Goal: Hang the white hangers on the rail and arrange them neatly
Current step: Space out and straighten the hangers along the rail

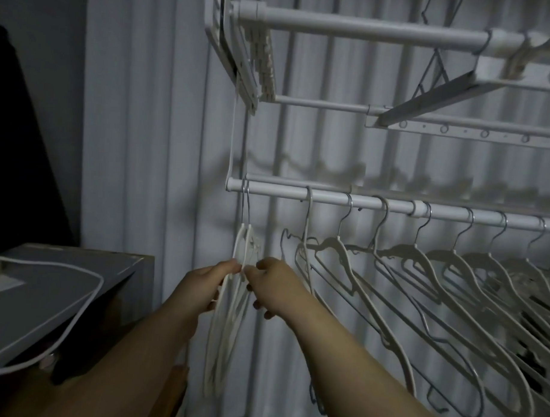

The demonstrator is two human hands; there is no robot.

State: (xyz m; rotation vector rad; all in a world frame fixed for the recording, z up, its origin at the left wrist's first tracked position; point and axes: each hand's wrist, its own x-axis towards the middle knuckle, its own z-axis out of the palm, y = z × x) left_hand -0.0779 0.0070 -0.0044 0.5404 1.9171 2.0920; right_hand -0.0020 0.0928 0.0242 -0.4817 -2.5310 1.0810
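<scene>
A white rail [330, 196] runs from the centre to the right edge. At its left end hangs a tight bunch of white hangers [246, 244], hooks over the rail. My left hand [202, 287] pinches the left side of this bunch. My right hand [274, 286] pinches its right side, thumb and fingers closed on the hanger arms. Further right, several white hangers [421, 276] hang spaced along the rail, angled toward me. One blue-grey wire hanger [289, 240] sits among them near my right hand.
Above are a thicker white bar [367, 27] and a folded drying frame [458, 90]. A pleated white curtain [145, 141] fills the background. A grey box [62, 288] with a white cable [86, 295] lying on it stands at the lower left.
</scene>
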